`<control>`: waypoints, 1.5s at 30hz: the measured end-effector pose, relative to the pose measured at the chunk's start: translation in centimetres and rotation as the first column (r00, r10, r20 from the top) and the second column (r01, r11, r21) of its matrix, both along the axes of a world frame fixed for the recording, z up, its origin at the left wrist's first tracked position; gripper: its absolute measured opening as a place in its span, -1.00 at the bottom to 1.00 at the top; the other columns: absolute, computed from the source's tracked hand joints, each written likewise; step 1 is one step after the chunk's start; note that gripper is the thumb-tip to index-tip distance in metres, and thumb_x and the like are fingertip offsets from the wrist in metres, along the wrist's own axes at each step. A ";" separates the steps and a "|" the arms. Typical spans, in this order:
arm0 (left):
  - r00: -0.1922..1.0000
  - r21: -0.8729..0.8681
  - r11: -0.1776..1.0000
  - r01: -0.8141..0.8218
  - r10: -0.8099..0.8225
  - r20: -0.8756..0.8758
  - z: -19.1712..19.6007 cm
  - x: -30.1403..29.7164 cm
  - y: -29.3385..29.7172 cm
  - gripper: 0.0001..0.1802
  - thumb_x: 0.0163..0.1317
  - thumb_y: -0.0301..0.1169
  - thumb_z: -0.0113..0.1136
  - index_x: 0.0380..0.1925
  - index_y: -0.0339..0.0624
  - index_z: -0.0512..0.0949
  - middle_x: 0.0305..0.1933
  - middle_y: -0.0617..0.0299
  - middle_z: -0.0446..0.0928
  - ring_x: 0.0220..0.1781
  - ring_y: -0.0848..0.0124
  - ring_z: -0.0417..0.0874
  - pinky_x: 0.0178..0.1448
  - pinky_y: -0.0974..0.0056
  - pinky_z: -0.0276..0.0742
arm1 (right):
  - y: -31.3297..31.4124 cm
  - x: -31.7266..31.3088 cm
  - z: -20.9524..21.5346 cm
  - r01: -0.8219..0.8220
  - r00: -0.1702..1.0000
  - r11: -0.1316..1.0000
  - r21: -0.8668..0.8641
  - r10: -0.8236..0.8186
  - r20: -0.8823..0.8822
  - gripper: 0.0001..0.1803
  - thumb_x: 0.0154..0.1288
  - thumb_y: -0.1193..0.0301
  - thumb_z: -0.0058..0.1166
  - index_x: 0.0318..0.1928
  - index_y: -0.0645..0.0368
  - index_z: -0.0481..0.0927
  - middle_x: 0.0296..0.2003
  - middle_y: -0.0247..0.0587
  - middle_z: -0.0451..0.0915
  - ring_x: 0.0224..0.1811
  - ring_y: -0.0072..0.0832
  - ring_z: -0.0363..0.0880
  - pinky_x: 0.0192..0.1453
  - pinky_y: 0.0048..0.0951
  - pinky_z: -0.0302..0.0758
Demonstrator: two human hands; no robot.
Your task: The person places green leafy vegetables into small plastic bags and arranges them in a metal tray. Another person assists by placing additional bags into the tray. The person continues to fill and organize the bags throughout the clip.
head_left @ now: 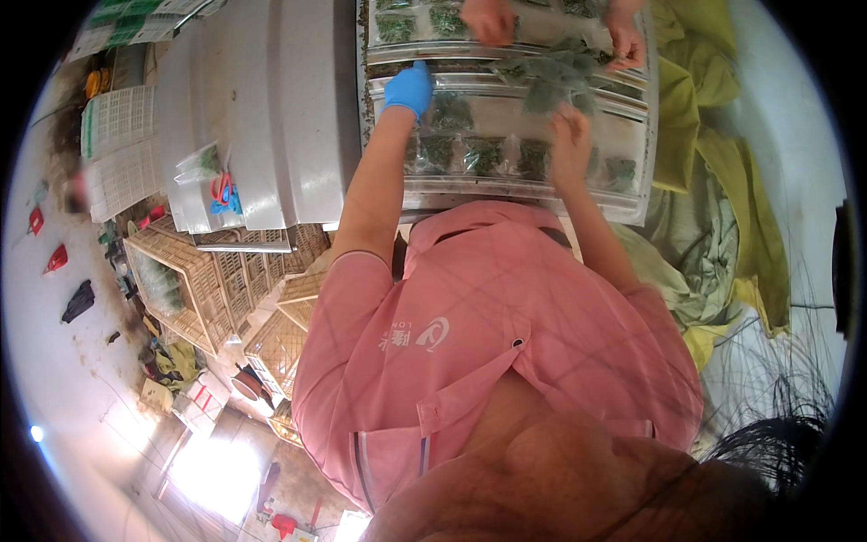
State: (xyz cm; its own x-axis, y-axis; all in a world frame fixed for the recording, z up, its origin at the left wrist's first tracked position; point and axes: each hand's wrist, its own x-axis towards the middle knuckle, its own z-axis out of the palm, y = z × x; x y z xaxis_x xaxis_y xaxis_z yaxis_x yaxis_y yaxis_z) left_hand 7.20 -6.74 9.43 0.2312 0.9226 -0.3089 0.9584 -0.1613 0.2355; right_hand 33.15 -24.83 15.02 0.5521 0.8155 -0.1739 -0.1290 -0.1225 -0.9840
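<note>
My left hand, in a blue glove, rests at the left end of a metal rail on the packing bed, its fingers reaching forward and no object seen in it. My bare right hand is pinched at the near edge of a see-through plastic bag with green leafy pieces. The bag lies loosely across the rails. Nearer me, filled clear bags of greens sit in a row. Across the bed are another person's hands, one close to the far right side of the bag.
A grey metal surface extends left, bearing red-and-blue scissors and a small clear bag. Woven crates stand below it. Yellow-green cloth hangs along the right side. More filled bags lie at the far side.
</note>
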 end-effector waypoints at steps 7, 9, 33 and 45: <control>0.932 0.042 0.995 -0.093 0.072 0.356 5.4 2.9 -3.0 -0.59 0.27 -0.10 0.20 -0.09 -0.21 0.57 -0.15 0.01 0.69 -0.22 0.02 0.71 -0.13 0.00 0.62 | -2.6 1.2 1.9 0.083 0.996 0.994 0.074 -0.080 -0.043 -0.79 0.44 0.40 0.03 0.01 0.18 0.43 -0.13 -0.31 0.56 -0.13 -0.58 0.49 0.01 -0.53 0.43; 0.767 -0.107 0.994 0.018 0.054 0.640 7.4 3.9 -6.2 -0.58 0.24 -0.12 0.25 -0.05 -0.19 0.61 -0.14 0.06 0.70 -0.24 0.11 0.72 -0.13 0.08 0.62 | -3.3 1.0 4.4 0.028 0.999 0.999 0.020 -0.028 0.025 -0.80 0.45 0.38 0.04 -0.01 0.16 0.43 -0.15 -0.34 0.56 -0.19 -0.60 0.47 -0.02 -0.54 0.43; 0.988 0.001 0.997 -0.074 0.073 0.138 -0.5 9.5 -5.5 -0.73 0.26 -0.31 0.06 -0.11 -0.21 0.52 -0.22 -0.11 0.67 -0.14 -0.06 0.71 -0.09 -0.06 0.62 | -0.9 1.9 -1.4 -0.325 0.536 0.855 -0.404 0.519 0.666 -0.72 0.36 0.28 0.00 -0.05 0.14 0.61 -0.22 0.04 0.64 -0.18 0.05 0.59 -0.10 -0.02 0.50; 0.955 0.076 0.987 -0.140 0.114 0.274 -2.2 10.2 -3.7 -0.71 0.31 -0.18 0.08 -0.15 -0.16 0.48 -0.30 -0.14 0.66 -0.25 -0.13 0.69 -0.13 -0.16 0.56 | -4.9 11.5 2.0 0.080 0.418 0.978 -0.190 0.140 0.898 -0.61 0.11 0.55 0.18 0.01 0.02 0.59 -0.11 -0.24 0.57 -0.17 -0.22 0.61 -0.13 -0.28 0.55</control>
